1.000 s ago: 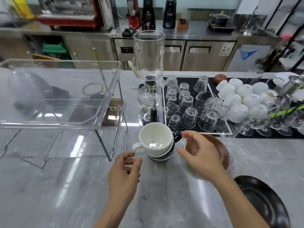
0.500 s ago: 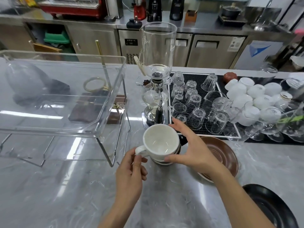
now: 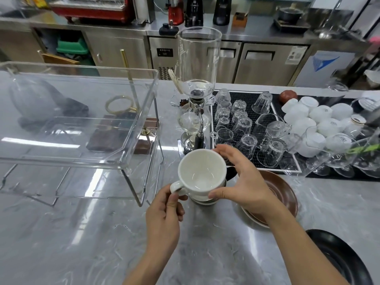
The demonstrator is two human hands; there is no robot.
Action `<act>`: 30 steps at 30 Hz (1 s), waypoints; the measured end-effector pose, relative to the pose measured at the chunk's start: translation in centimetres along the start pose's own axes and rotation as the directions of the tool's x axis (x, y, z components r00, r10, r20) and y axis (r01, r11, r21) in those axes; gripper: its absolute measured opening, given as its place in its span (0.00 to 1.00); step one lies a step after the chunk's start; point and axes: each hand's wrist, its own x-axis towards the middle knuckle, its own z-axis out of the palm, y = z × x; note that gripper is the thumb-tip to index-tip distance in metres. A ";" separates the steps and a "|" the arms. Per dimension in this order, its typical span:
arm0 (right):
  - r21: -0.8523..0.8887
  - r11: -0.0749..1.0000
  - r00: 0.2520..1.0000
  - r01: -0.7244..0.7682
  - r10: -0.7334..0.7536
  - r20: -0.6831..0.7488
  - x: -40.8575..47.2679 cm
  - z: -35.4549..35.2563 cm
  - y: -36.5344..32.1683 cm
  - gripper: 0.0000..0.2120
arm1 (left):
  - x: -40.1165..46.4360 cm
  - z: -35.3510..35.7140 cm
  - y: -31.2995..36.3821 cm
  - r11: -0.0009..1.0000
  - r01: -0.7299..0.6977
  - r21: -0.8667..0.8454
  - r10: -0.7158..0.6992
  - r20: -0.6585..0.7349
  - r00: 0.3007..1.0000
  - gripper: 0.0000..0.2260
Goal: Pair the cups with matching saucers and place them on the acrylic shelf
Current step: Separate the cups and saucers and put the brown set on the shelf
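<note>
Two hands were on the stack of cups. Nearest the camera, a glossy black round saucer [image 3: 339,262] lay at the right edge of the grey marble counter [image 3: 82,233]. The left hand [image 3: 164,214] pinched the handle of the white ceramic cup [image 3: 201,173] between thumb and fingers. The right hand [image 3: 244,186] curled round that cup's far and near rim, thumb low by the stack beneath. A dark cup, mostly hidden, sat under it. Just beside, partly under the right wrist, lay the brown glazed saucer [image 3: 283,194].

Judgement: the top cup was being separated. Best lifted straight up by the handle while the right hand steadied the lower cups, so nothing tipped toward the glass siphon coffee maker [image 3: 195,112] close behind.

Further left stood the clear acrylic shelf [image 3: 82,161], holding no cups. Upturned glasses on a black mat [image 3: 246,99] sat beyond.
</note>
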 end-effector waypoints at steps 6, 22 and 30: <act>0.113 0.991 0.997 0.071 -0.068 -0.029 -0.9 -0.5 -0.7 0.50 | -0.6 -0.2 1.4 0.995 -0.090 -0.032 0.090 0.006 0.996 0.12; 0.212 0.975 0.996 0.073 -0.059 -0.068 -6.4 0.3 -0.1 0.51 | -4.8 -2.2 1.2 0.983 -0.182 -0.020 0.183 0.079 0.980 0.10; 0.219 0.976 1.000 -0.001 0.006 -0.025 -9.6 2.2 0.9 0.53 | -7.3 -3.9 -0.6 0.981 -0.191 0.044 0.185 0.121 0.975 0.14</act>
